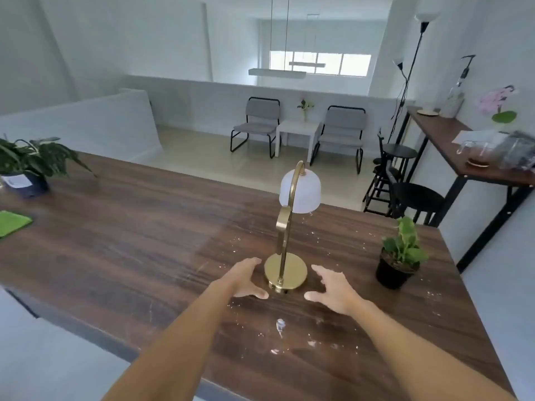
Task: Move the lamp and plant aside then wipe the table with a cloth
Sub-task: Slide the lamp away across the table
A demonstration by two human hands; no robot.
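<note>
A brass lamp [285,267] with a white dome shade stands upright near the middle of the dark wooden table [130,227]. My left hand [246,279] is just left of its round base and my right hand [330,287] just right of it. Both are open with fingers spread, and neither grips the base. A small plant [401,254] in a black pot stands to the right of the lamp. A green cloth [13,222] lies folded at the table's far left edge. White crumbs and smears dot the wood around the lamp.
A larger leafy plant in a dark pot [27,166] stands at the table's back left corner. Black stools [414,195] and a narrow side table [463,157] with glassware are off to the right. Two grey chairs [298,128] stand across the room.
</note>
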